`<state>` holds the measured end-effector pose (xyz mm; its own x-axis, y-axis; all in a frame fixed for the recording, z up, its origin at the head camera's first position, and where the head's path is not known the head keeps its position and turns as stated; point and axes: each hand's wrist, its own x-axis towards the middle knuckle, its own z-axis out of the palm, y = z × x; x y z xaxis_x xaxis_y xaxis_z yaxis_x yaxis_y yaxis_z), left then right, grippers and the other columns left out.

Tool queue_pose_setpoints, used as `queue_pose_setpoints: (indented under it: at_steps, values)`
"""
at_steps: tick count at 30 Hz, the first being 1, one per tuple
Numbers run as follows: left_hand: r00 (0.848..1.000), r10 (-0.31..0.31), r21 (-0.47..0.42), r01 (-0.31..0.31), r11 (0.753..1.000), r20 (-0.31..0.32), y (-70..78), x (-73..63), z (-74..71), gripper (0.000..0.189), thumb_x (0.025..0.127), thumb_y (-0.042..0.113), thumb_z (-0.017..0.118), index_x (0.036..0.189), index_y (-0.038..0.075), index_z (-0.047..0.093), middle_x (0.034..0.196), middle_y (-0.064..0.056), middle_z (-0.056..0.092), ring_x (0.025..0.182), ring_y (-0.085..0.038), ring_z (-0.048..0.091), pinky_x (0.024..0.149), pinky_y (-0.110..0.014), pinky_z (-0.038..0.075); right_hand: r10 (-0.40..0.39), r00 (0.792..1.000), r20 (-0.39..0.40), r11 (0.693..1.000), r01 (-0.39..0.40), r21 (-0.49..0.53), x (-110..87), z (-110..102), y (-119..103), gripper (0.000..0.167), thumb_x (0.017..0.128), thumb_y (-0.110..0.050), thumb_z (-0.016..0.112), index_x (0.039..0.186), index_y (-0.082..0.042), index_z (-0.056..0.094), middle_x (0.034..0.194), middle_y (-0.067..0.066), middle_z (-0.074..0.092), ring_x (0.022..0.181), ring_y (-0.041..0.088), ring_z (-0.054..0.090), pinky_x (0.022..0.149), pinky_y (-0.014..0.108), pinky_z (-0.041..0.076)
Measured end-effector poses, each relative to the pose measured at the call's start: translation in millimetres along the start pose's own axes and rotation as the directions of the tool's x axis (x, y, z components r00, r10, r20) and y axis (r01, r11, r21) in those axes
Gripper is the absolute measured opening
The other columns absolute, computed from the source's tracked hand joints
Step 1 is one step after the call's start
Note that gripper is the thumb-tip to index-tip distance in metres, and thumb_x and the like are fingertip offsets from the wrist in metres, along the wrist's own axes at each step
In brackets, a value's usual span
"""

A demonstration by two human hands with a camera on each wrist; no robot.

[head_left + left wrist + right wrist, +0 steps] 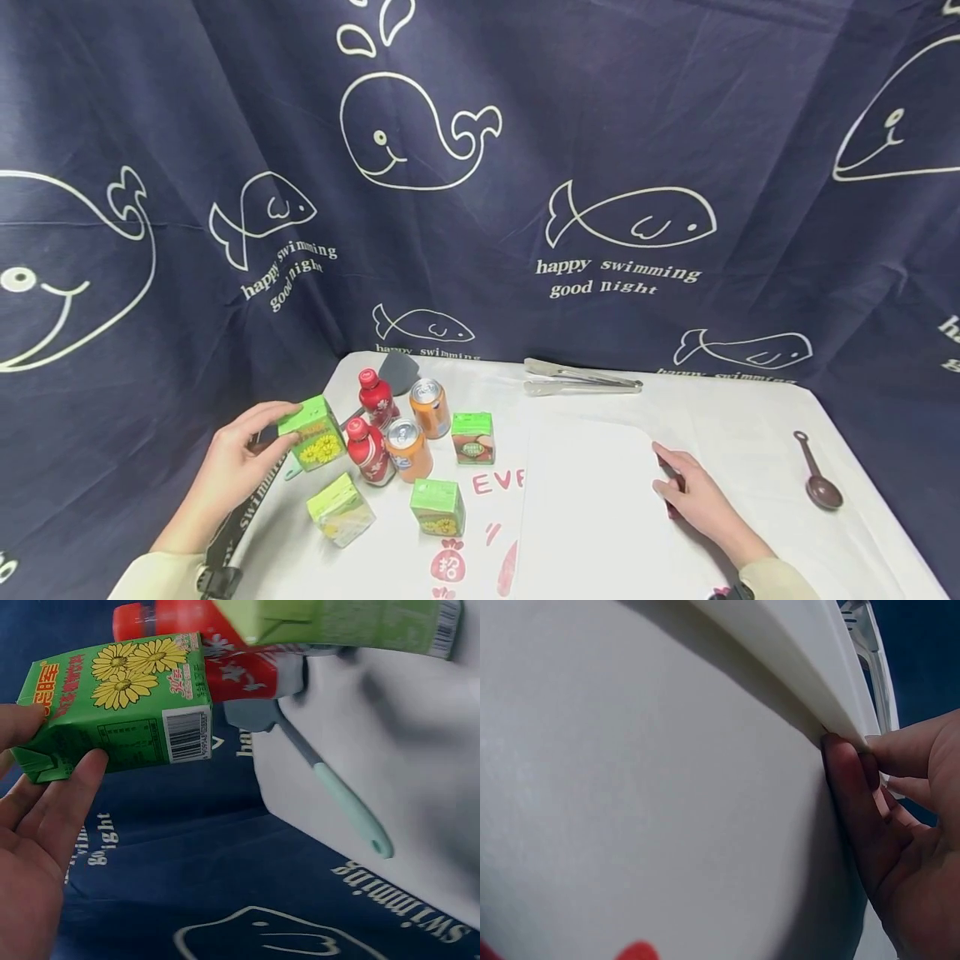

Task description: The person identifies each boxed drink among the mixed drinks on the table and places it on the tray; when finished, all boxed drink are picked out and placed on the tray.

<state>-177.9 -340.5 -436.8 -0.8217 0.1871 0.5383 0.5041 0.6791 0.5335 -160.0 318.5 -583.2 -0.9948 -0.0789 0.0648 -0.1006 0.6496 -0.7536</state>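
In the head view my left hand (243,454) grips a green drink carton (318,437) with yellow flowers, at the left edge of the table. The left wrist view shows that carton (127,709) held at one end between thumb and fingers. Two red bottles (370,454) stand just right of it, and a yellow-green carton (340,512) sits nearer to me. On the other side, my right hand (697,496) pinches the right edge of a white board (592,500). In the right wrist view the board's edge (802,667) is raised, casting a shadow below it.
Two orange cans (408,450) stand beside the bottles, with green cartons (437,508) to their right. Behind lies a spatula (399,372) with a mint handle (349,806). Metal tongs (581,383) lie at the back, a brown scoop (823,492) at the right.
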Motion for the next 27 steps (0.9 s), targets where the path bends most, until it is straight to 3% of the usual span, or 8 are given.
queue_pose_setpoints:
  at_steps: [9, 18, 27]
  values:
    - [0.997, 0.071, -0.005, -0.071, 0.997, -0.035, 13.6, 19.0, -8.0, 0.050, 0.078, -0.012, 0.086, 0.122, 0.008, 0.075, 0.119, -0.008, 0.072, 0.097, 0.001, 0.063, 0.064, -0.009, 0.053, -0.019, 1.000, -0.013, 1.000, 0.019, -0.019, 1.5, 0.0, 2.7, 0.062, 0.095, 0.001, 0.070, 0.150, 0.013, 0.043, 0.133, 0.027, 0.053, 0.065, 0.007, 0.049, 0.061, 0.024, 0.050]
    - [0.992, 0.128, -0.062, -0.129, 0.990, -0.012, 25.4, 37.2, -14.8, 0.049, 0.078, -0.015, 0.084, 0.121, 0.007, 0.075, 0.119, -0.006, 0.071, 0.100, -0.001, 0.066, 0.070, -0.013, 0.059, 0.020, 1.000, 0.008, 0.997, -0.019, -0.068, 2.3, -0.6, -0.6, 0.063, 0.099, -0.007, 0.070, 0.152, 0.011, 0.042, 0.137, 0.028, 0.052, 0.071, 0.008, 0.049, 0.064, 0.025, 0.049]
    - [0.990, 0.141, -0.101, -0.141, 0.985, -0.007, 38.6, 53.6, -13.4, 0.046, 0.080, -0.014, 0.084, 0.120, 0.007, 0.075, 0.119, -0.006, 0.071, 0.099, -0.001, 0.067, 0.072, -0.015, 0.059, 0.013, 1.000, 0.006, 0.998, -0.012, -0.056, 1.9, -0.5, 0.9, 0.062, 0.099, -0.006, 0.070, 0.151, 0.012, 0.042, 0.136, 0.028, 0.051, 0.068, 0.008, 0.049, 0.062, 0.025, 0.050]
